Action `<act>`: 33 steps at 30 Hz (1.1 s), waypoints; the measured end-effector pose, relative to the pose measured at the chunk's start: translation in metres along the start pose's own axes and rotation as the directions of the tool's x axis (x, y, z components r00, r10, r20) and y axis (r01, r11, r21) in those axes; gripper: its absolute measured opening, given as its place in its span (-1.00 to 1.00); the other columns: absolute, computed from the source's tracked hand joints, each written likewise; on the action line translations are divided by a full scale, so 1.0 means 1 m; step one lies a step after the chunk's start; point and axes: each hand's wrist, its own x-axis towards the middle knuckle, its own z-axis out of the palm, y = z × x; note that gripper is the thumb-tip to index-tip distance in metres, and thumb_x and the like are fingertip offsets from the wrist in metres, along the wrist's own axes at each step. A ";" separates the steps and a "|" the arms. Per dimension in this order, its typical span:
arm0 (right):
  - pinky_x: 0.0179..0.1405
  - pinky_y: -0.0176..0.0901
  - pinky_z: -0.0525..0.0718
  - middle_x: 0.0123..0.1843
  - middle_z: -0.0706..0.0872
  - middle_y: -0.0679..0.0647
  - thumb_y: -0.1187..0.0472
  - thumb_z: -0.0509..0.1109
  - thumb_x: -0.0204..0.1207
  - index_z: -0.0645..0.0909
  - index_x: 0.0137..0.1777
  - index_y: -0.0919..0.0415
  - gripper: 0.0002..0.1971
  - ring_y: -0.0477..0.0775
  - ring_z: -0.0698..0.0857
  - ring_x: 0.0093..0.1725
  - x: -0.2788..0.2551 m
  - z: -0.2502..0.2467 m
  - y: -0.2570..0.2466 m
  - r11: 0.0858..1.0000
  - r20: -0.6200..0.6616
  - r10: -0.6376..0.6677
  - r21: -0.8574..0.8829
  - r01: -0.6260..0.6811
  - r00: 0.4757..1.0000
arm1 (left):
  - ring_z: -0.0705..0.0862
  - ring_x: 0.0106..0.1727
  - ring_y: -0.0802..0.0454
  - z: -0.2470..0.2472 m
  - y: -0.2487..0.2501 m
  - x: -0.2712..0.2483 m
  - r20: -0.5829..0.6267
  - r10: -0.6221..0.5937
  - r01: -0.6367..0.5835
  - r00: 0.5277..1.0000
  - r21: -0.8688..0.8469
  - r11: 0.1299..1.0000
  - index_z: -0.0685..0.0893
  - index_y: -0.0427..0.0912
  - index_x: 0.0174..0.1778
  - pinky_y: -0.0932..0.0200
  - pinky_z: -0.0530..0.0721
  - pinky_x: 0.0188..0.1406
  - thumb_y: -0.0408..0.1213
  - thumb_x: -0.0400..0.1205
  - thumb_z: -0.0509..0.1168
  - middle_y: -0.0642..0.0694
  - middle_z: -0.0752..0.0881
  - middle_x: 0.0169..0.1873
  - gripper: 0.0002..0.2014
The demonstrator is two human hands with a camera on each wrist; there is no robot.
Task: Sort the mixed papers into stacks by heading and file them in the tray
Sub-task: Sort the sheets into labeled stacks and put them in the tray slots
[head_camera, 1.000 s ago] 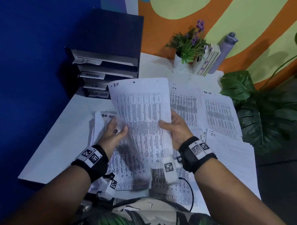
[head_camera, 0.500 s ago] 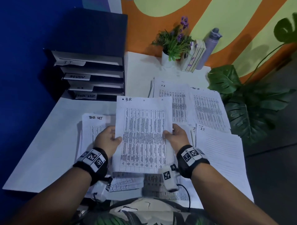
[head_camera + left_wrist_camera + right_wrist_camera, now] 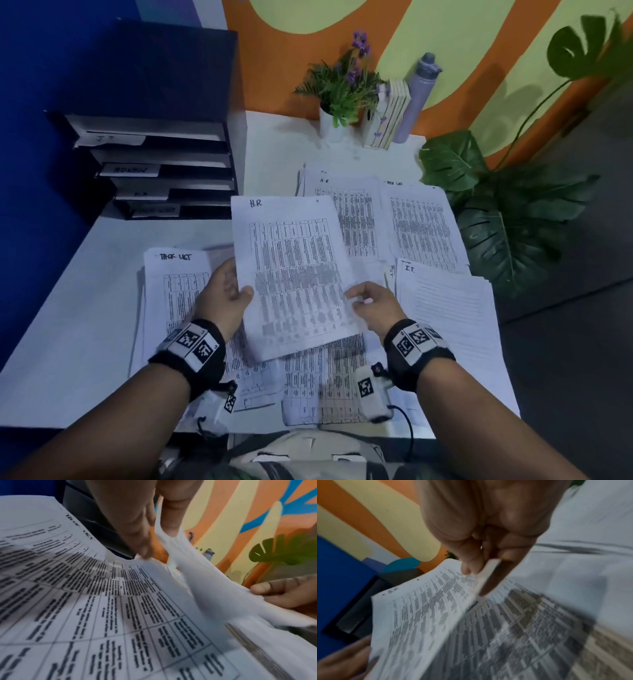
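Above the desk, held sheet: we hold the H.R. page [image 3: 294,270] up off the white desk [image 3: 68,342], slightly tilted.
Left hand: our left hand [image 3: 224,298] pinches the page's left edge, thumb on top.
Right hand: our right hand [image 3: 375,305] pinches the right edge between thumb and fingers [image 3: 471,566].
Near left: the TASK LIST stack [image 3: 171,294] lies under our left hand.
Far right: an H.R. stack [image 3: 356,219] sits beside another TASK LIST stack [image 3: 421,226].
Near right: the I.T. stack [image 3: 452,315] lies flat.
Far left: the labelled tray [image 3: 154,168] stands at the blue wall.
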 end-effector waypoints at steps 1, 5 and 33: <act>-0.40 -0.42 0.49 0.14 0.67 -0.06 0.51 0.21 0.55 0.67 -0.09 0.02 -0.64 -0.20 0.59 -0.25 0.001 -0.003 -0.001 1.000 -0.074 -0.019 -0.022 0.017 0.997 | 0.50 0.40 0.09 0.001 -0.003 0.001 0.032 0.004 -0.006 0.999 0.046 0.999 0.33 0.14 0.57 0.09 0.45 0.39 -0.26 0.65 0.34 0.11 0.51 0.36 -0.42; -0.47 -0.56 0.54 0.47 0.48 0.05 0.60 0.11 0.55 0.67 0.21 0.08 -0.51 -0.12 0.65 -0.01 0.018 -0.024 -0.011 1.000 -0.238 -0.020 0.016 0.025 0.971 | 0.05 0.69 0.02 -0.001 -0.012 0.004 0.079 -0.005 -0.019 0.997 0.299 0.954 0.08 0.19 0.67 -0.16 0.13 0.65 -0.09 0.66 0.31 0.10 0.06 0.69 -0.29; -0.08 -0.20 0.76 0.29 0.64 -0.01 0.09 0.31 0.64 0.42 0.54 0.12 -0.53 0.06 0.73 0.14 0.056 0.054 -0.061 0.974 0.185 0.001 -0.222 0.041 0.983 | -0.46 0.64 -0.10 -0.062 -0.093 -0.018 0.180 -0.203 -0.069 0.963 0.887 0.457 -0.24 0.17 0.68 -0.27 -0.30 0.60 0.47 0.55 -0.09 -0.05 -0.57 0.52 -0.14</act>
